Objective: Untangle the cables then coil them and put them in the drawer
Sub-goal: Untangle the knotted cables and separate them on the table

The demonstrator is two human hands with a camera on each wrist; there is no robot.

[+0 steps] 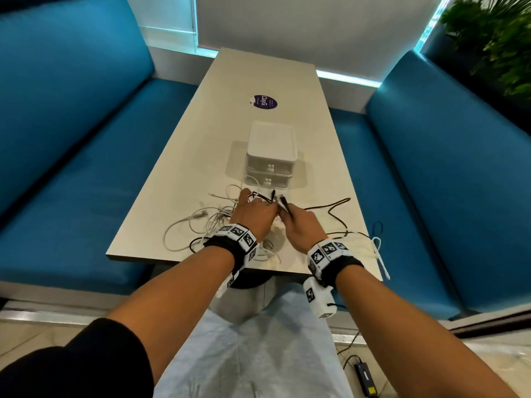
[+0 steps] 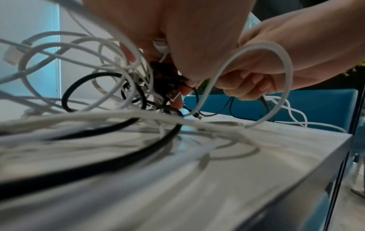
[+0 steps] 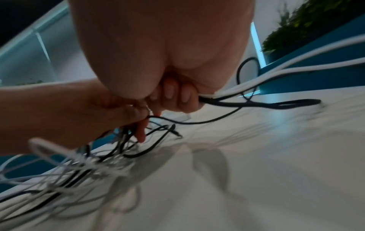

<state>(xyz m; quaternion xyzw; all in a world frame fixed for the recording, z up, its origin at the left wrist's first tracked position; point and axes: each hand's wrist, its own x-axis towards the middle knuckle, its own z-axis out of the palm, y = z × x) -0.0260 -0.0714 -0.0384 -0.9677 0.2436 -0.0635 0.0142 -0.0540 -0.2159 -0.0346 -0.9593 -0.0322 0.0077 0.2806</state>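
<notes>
- Between the two hands, the knot of cables point(image 1: 260, 198) is pinched by the left hand point(image 1: 253, 215); the right hand point(image 1: 301, 225) grips black and white strands.
- Rightward, the black cable point(image 1: 330, 209) trails along the surface point(image 1: 178, 156).
- Just beyond both hands, the drawer unit point(image 1: 271, 156) stands closed.

A long pale wood-grain table point(image 1: 184, 156) is filling the frame's centre. A white two-drawer plastic box point(image 1: 271, 156), a round purple sticker point(image 1: 263, 102) and tangled white and black cables point(image 1: 212, 222) are lying on it, lower centre.
</notes>
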